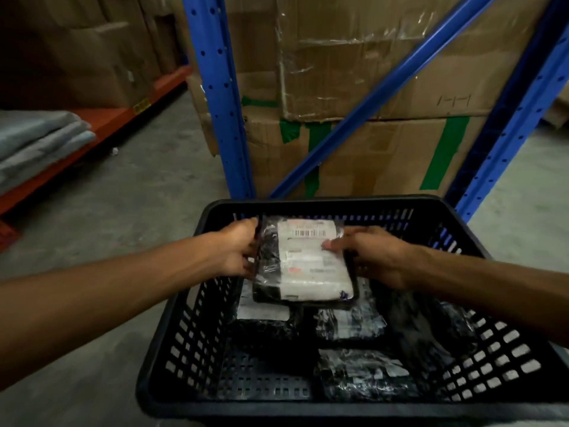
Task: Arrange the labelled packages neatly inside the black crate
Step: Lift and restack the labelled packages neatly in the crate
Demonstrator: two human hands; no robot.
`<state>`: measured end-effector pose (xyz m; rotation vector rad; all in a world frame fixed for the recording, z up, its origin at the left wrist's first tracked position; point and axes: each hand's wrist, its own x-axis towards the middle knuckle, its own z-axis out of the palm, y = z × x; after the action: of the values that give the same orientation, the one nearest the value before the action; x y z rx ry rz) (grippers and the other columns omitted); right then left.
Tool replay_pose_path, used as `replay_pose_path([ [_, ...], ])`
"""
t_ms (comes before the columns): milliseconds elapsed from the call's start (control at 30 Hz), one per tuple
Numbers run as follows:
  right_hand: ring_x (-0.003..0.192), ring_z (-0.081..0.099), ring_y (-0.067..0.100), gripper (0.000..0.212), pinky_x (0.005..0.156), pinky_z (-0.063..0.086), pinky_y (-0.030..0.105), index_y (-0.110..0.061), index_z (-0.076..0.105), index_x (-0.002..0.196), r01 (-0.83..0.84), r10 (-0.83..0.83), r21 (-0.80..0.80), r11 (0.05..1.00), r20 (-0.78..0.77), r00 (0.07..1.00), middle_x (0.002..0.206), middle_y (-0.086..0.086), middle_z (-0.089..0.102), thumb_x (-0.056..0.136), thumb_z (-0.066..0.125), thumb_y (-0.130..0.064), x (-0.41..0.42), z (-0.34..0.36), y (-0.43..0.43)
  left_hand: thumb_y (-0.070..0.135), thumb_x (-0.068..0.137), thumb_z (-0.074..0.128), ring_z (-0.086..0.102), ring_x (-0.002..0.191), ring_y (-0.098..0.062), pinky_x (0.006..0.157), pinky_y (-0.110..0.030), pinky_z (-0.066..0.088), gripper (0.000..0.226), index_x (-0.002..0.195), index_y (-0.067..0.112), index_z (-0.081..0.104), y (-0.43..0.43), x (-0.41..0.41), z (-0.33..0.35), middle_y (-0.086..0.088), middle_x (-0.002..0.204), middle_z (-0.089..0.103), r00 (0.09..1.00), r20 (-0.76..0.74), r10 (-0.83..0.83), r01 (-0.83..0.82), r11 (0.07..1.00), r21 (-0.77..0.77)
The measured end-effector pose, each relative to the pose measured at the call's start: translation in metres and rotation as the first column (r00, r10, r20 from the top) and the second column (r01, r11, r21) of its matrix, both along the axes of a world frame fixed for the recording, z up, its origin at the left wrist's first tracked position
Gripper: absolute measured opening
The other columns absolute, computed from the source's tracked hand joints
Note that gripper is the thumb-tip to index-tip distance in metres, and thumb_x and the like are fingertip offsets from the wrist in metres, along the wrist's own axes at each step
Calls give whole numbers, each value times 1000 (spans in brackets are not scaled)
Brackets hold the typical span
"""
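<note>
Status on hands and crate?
Both hands, left and right, hold white-labelled black plastic package above black perforated plastic crate. Nothing blocking.

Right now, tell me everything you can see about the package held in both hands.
The package is a flat, roughly rectangular parcel in glossy black plastic wrap, with a large white label and barcode facing up. It is held tilted over the far part of the black crate, above other wrapped parcels. The left hand grips its left edge; the right hand grips the right, thumb on the label.
</note>
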<state>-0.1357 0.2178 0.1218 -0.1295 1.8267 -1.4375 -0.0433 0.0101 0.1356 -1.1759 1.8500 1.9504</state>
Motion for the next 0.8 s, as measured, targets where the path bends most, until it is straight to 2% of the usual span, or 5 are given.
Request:
replay_pose_path([
  [133,71,77,16,33,54,60,27,-5,70,110,52,-52,-3,999,5,999,96,9,79,78,77,2,12,-31,-36,23,94,61,72,94,-29,76,-38,61,40,128,3,59,-8,11,-26,-14,105,76,998,59,-16,25,986,-164],
  [400,99,72,23,29,80,60,34,-13,70,114,-119,118,35,992,14,993,118,8,73,85,72,-8,12,-58,-94,10,87,62,66,108,-33,93,-44,57,43,130,3,58,-42,7,-47,-19,122,67,997,70,14,18,899,-437],
  [567,110,65,25,38,76,54,24,-8,62,125,-271,292,196,942,-90,952,124,10,67,89,61,1,10,-66,-104,16,91,57,53,131,-28,102,-27,47,80,160,10,16,-29,10,-62,-13,147,51,937,286,-201,335,750,-570],
  [667,94,64,16,19,64,56,18,-21,63,106,-334,352,272,903,-18,936,106,0,67,93,58,-8,3,-59,-90,12,89,59,59,124,-24,90,-23,47,59,147,10,45,-35,7,-55,-11,140,59,917,309,-254,395,700,-595],
  [800,109,53,14,51,81,49,33,-27,45,140,-372,415,349,860,-55,908,126,-3,57,92,60,-19,-8,-63,-68,9,86,61,65,113,-25,89,-25,52,40,126,12,65,-35,10,-50,-10,127,68,917,287,-277,397,699,-594],
])
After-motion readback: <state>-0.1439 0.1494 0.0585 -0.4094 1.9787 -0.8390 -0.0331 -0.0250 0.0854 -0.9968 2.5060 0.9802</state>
